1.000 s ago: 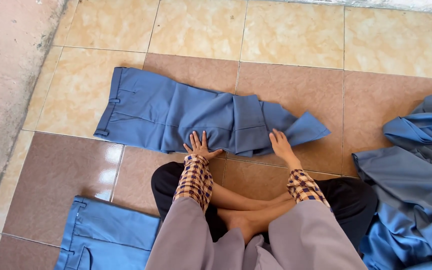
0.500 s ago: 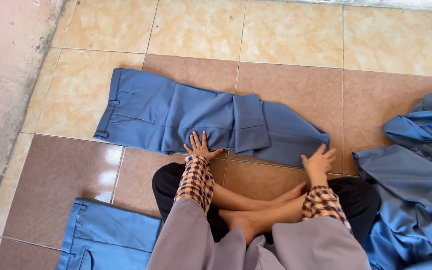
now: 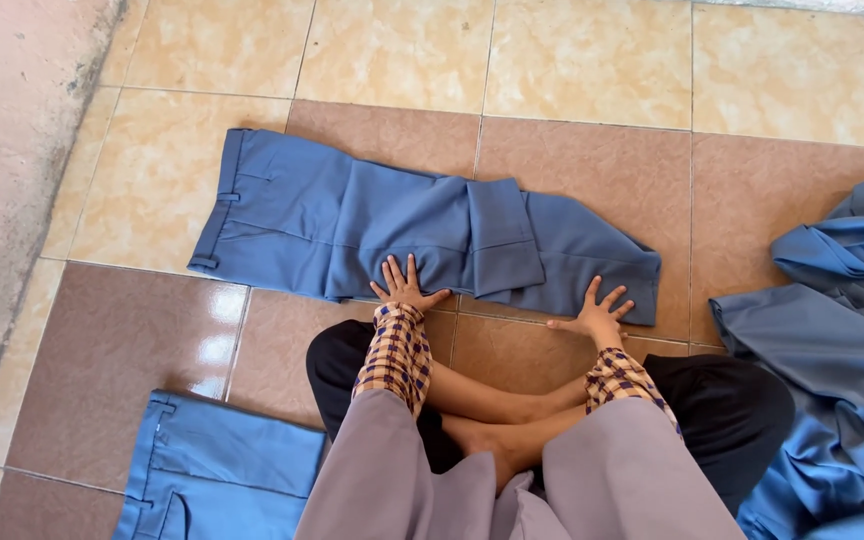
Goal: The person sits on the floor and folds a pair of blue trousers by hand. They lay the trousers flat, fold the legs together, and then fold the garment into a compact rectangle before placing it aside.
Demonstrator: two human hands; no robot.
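A pair of blue trousers (image 3: 372, 225) lies flat across the tiled floor in front of me, waistband to the left, with a folded flap near the middle. My left hand (image 3: 404, 285) presses flat on its near edge, fingers spread. My right hand (image 3: 597, 312) rests open on the near right edge of the trouser leg, fingers spread. Both wrists show checked cuffs under grey sleeves. I sit cross-legged, my bare feet tucked between my knees.
A second pair of blue trousers (image 3: 217, 465) lies at the lower left. A rumpled heap of blue clothes (image 3: 837, 340) sits at the right. A rough pinkish wall (image 3: 12, 150) runs along the left side.
My right hand slid to the right along the trouser leg, flattening the raised, crumpled end. My left hand stayed in place.
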